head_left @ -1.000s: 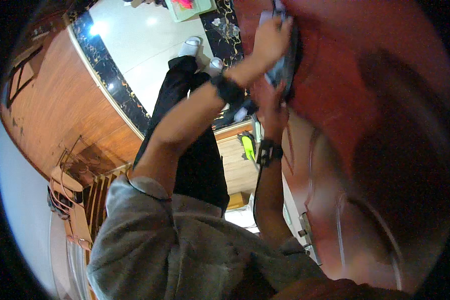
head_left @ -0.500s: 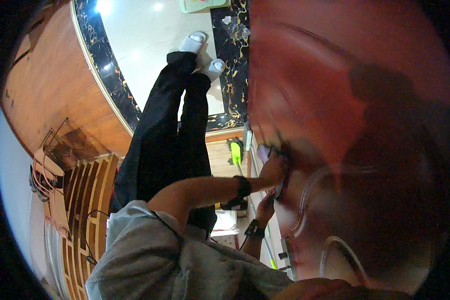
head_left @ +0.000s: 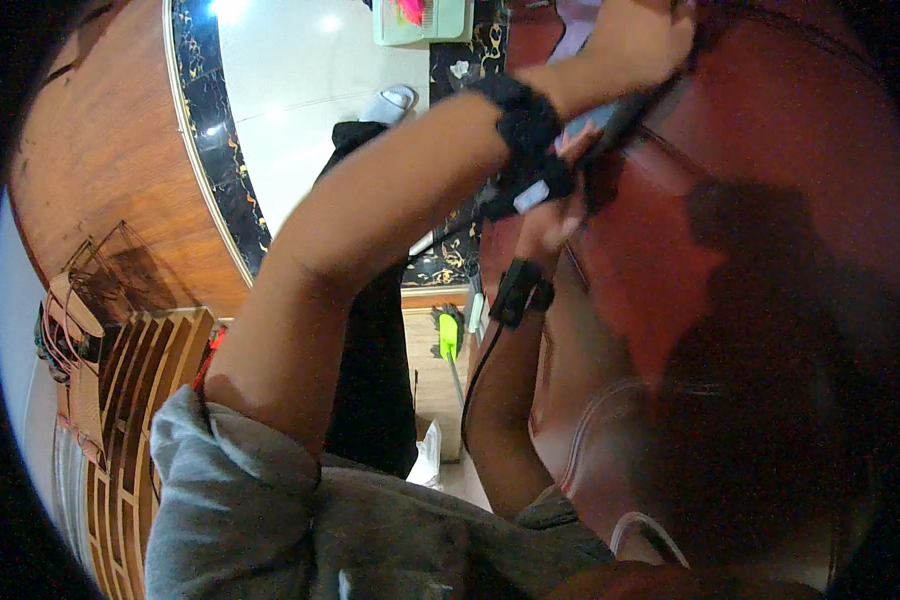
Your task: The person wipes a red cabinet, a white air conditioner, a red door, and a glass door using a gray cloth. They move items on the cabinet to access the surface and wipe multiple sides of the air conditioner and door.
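Cloth, lavender-blue and rumpled, at the upper right of the frame, against or just off a red door. Left hand near the top edge, fingers curled, seemingly grasping the cloth, with the far side hidden. Right hand lower, right of centre, fingers pointing up close to the cloth's lower part; too blurred and covered to make out whether gripping or merely touching.

Looks midway rather than finished, judging by both hands raised to the cloth. Shows no boundary on the red door between a stretch gone over and a stretch left, so impossible to judge the share done or remaining.

Red door smooth and softly glossy, with shallow curved mouldings at lower right. Around the left wrist, a black fabric-like strap; on the right wrist, a boxy black device. At upper centre, pale shiny floor edged with black, gold-veined border, plus a light-green plastic tray. Below centre, the lime-green head of a long-handled tool. At left, orange-brown wood-grain panelling; at lower left, a slatted wooden rack.
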`<state>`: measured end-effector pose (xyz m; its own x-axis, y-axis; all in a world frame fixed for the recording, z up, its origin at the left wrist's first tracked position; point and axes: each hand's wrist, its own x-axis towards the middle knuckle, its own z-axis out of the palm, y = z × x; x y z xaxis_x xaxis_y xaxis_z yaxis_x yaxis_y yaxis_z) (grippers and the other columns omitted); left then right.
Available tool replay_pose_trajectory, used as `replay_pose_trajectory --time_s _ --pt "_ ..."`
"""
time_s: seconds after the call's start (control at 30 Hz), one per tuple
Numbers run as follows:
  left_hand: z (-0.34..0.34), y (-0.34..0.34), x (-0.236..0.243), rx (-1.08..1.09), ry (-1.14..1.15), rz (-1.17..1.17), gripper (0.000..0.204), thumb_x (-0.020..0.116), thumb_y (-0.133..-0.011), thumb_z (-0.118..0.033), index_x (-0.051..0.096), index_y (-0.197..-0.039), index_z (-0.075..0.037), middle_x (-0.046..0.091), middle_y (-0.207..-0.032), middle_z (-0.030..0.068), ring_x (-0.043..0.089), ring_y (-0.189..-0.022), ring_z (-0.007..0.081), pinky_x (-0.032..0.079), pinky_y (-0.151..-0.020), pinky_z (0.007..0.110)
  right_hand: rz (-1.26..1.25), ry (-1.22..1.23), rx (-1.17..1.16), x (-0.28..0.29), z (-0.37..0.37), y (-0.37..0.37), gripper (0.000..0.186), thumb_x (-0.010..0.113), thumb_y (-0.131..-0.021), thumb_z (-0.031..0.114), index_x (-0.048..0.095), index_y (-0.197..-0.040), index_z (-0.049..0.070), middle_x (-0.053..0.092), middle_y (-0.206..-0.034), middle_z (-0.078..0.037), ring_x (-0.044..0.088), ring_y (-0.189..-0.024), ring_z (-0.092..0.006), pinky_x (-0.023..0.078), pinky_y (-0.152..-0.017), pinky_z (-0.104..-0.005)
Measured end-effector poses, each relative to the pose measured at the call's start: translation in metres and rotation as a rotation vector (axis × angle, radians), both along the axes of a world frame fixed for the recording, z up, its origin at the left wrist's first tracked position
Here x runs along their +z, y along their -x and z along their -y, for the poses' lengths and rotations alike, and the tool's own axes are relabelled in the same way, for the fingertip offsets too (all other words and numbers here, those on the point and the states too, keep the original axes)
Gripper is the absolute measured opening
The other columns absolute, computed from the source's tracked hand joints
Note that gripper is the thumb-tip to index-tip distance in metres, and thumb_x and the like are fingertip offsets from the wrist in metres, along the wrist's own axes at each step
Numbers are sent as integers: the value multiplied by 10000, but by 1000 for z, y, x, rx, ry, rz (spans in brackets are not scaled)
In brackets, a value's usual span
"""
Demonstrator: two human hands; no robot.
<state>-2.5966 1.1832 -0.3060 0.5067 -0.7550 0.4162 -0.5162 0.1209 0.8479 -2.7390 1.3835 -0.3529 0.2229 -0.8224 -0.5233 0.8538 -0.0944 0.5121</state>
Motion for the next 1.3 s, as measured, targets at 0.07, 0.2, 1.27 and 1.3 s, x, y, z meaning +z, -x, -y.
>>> replay_pose_trajectory --time_s 0.07,0.2,1.27,1.3 --pt "32 -20 -13 57 85 337 311 481 -938 -243 624 -900 31 597 -859 310 577 -877 478 437 -806 516 118 10 -3 2 26 -21 428 322 -967 -33 371 -1391 -21 334 -1487 -172 377 -1351 -281 304 -1139 -490" --pt "-37 7 -3 -78 -194 -250 309 500 -935 -221 610 -843 52 611 -829 319 583 -838 492 451 -740 539 277 -51 -16 -13 7 11 463 340 -977 24 337 -1440 6 332 -1502 -162 315 -1395 -281 251 -1172 -463" --pt "-175 72 -97 -211 -864 -738 426 510 -943 -381 625 -916 28 616 -958 305 611 -887 471 486 -780 536 -423 -278 335 -8 -95 58 490 355 -986 76 297 -1471 39 324 -1508 -154 311 -1396 -278 288 -1144 -465" --pt "-152 59 -101 -190 -785 -698 432 512 -942 -382 626 -882 30 614 -962 309 613 -888 471 487 -780 535 -374 -244 336 -21 -75 40 489 355 -986 77 298 -1471 39 324 -1508 -154 312 -1395 -278 289 -1143 -465"
